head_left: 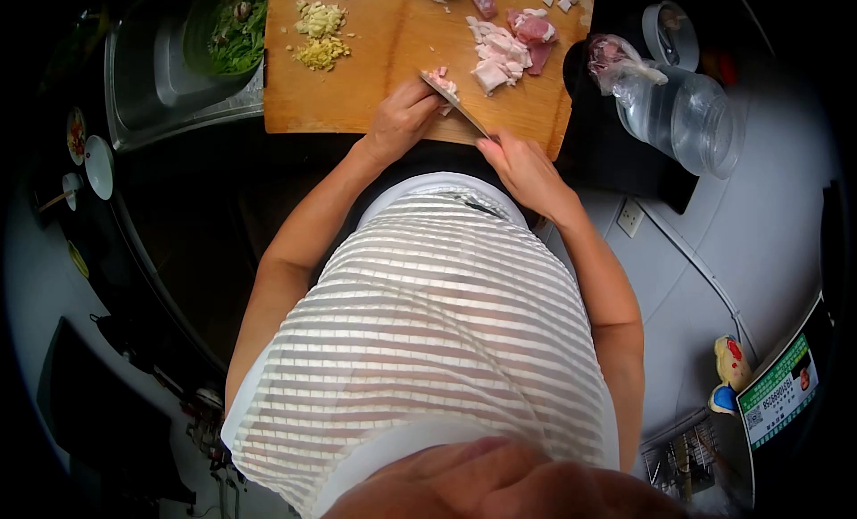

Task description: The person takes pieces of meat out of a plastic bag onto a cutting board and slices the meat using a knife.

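My right hand (525,173) is wrapped round the handle of a kitchen knife (464,114), near the front edge of the wooden cutting board (393,46). The blade slants up and left, with bits of pink meat (442,76) along its far side. Curled fingers of my left hand (403,117) press close to the blade's near side, on a piece of meat mostly hidden by the hand. Beyond the knife lie a heap of cut pale, fatty meat (500,55) and a larger pink chunk (533,26). Chopped garlic (320,19) and a yellow minced heap (321,52) sit at the board's left.
Left of the board is a metal sink (134,126) with a bowl of leafy greens (239,37). To the right are a plastic bag of meat (616,59) and a clear plastic container (683,117). A white bowl (98,167) stands at the far left.
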`<state>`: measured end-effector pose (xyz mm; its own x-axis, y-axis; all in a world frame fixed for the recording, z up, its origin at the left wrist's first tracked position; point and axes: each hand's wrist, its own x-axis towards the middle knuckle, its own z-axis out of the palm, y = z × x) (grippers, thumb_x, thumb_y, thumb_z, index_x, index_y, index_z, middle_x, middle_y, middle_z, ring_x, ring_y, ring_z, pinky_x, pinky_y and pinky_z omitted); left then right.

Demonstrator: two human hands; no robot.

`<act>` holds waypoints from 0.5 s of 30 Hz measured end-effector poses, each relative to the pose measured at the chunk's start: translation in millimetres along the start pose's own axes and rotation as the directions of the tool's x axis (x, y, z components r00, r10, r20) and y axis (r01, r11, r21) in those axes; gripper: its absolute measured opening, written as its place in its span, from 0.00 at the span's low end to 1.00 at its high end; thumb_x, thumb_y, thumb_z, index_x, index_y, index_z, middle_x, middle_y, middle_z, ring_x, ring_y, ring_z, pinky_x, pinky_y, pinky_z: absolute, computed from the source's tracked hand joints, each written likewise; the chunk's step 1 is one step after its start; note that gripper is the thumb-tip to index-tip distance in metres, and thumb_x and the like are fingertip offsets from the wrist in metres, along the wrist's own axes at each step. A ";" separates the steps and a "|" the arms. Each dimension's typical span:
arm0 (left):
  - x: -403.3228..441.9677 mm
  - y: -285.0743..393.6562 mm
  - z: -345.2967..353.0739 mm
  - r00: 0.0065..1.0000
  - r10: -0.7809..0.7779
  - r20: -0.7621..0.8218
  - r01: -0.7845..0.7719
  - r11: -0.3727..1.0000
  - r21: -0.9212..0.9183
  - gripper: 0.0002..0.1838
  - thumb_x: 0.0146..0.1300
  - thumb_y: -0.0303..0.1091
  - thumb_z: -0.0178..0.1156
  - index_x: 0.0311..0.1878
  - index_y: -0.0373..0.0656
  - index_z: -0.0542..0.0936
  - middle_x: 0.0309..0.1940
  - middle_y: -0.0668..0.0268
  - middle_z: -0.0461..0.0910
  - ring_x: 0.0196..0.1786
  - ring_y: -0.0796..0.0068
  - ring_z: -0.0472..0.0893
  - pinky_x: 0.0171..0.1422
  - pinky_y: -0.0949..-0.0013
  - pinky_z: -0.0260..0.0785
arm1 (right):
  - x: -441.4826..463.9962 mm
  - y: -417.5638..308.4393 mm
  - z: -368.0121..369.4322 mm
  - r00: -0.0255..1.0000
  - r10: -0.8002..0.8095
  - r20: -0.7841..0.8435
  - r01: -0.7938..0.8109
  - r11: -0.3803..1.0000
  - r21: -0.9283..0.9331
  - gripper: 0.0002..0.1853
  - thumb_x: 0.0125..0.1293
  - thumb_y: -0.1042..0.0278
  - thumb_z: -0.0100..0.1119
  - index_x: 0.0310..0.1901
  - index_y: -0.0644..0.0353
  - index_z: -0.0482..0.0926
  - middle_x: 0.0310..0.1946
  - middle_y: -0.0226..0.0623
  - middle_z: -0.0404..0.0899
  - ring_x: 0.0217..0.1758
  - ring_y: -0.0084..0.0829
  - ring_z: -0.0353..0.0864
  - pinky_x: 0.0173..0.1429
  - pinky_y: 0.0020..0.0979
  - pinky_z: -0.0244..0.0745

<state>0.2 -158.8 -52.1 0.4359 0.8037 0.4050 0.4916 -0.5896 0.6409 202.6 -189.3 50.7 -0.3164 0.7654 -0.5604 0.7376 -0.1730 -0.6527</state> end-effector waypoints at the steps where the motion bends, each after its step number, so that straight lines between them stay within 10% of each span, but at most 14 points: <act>1: -0.9 -2.7 0.6 1.000 0.015 0.019 -0.015 1.000 0.003 0.12 0.48 0.27 0.65 0.38 0.39 0.79 0.39 0.60 0.78 0.42 0.59 0.78 0.45 0.65 0.72 | 9.4 -2.6 1.9 1.000 -0.001 -0.003 0.001 1.000 -0.001 0.19 0.69 0.58 0.46 0.44 0.70 0.72 0.28 0.59 0.76 0.36 0.56 0.76 0.40 0.44 0.68; 15: -4.9 2.0 -2.5 0.997 -0.029 -0.071 0.018 0.989 -0.149 0.09 0.51 0.24 0.64 0.37 0.39 0.79 0.36 0.61 0.77 0.39 0.61 0.77 0.44 0.66 0.71 | -28.4 -0.2 -6.4 0.996 0.046 -0.071 -0.033 0.984 0.175 0.21 0.68 0.55 0.48 0.47 0.70 0.72 0.29 0.56 0.77 0.35 0.53 0.78 0.40 0.41 0.70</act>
<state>-2.9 -163.8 -51.2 0.3668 0.8243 0.4313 0.3815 -0.5561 0.7383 215.2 -207.0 70.1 -0.2388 0.7988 -0.5522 0.6318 -0.3040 -0.7130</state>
